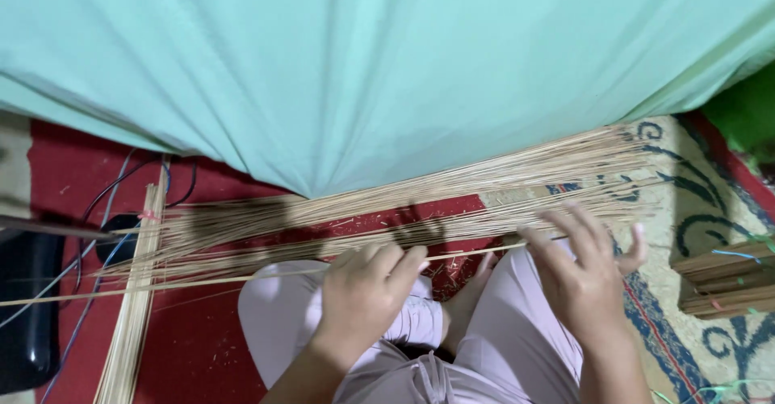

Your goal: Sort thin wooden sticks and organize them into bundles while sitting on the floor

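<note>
The left hand (367,287) curls over a single thin bamboo stick (242,277), pinching it above the lap; the right hand (583,271) lies open, fingers spread on the loose sheaf of sticks (452,190) fanned across the red patterned rug (194,323); a tied bundle (133,307) lies left.

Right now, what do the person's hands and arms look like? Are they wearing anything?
Both are bare: the left hand and right hand wear no gloves, rings or watch, and no sleeves cover the forearms. The fingers have short, plain nails. The legs wear pale lilac trousers.
</note>
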